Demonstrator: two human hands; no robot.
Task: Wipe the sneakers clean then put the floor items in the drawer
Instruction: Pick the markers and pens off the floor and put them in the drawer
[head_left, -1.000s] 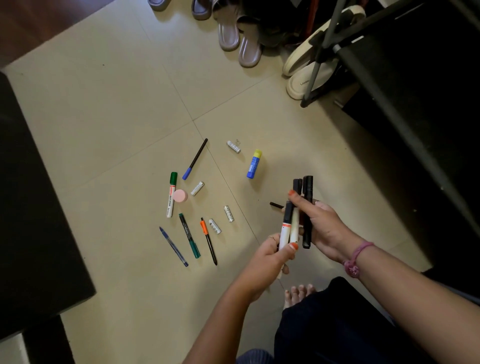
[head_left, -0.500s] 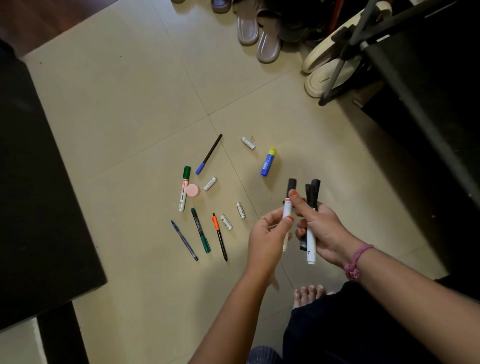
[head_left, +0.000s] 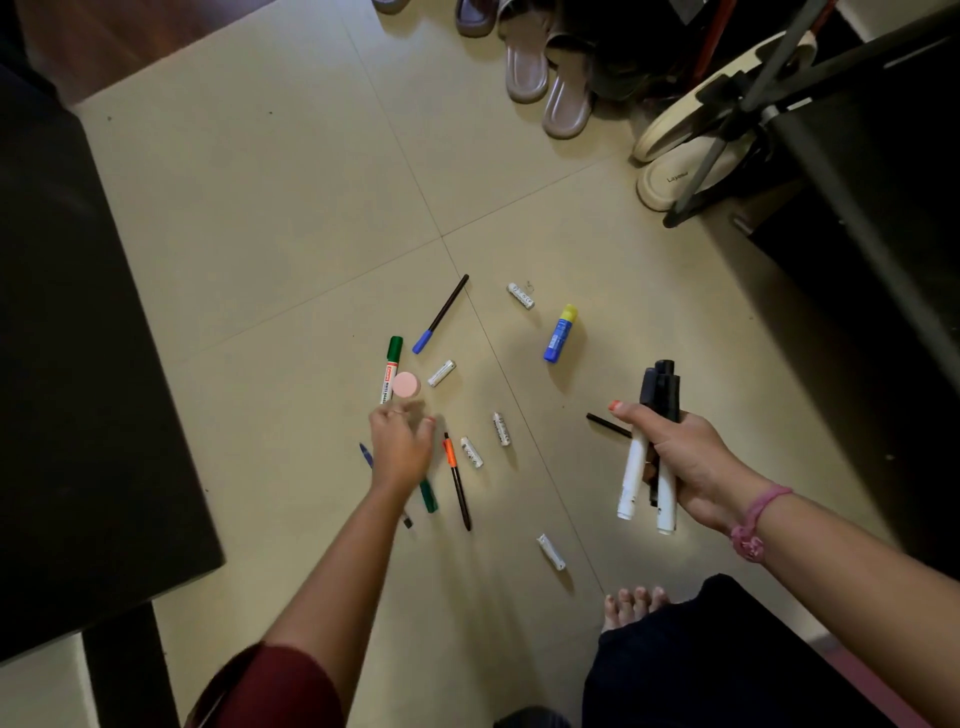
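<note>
Left hand (head_left: 401, 448) has left the bundle and now reaches out low over the floor pens, fingers loosely curled, holding nothing.
Right hand (head_left: 680, 462) grips the markers (head_left: 636, 467), at least three, upright above the tiles; five batteries (head_left: 471, 451), one glue stick (head_left: 560, 333), one green-capped marker (head_left: 390, 369) lie on the floor (head_left: 260, 208).

Maroon sleeve (head_left: 280, 686), pink wrist bracelet (head_left: 753, 525), orange-painted nails (head_left: 615, 405), dark trousers (head_left: 701, 665)

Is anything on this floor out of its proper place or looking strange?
Yes. Pens, markers and small white batteries lie scattered across the floor tiles, and a glue stick lies among them. The right hand grips a bundle of markers. Nothing looks broken or spilled.
</note>
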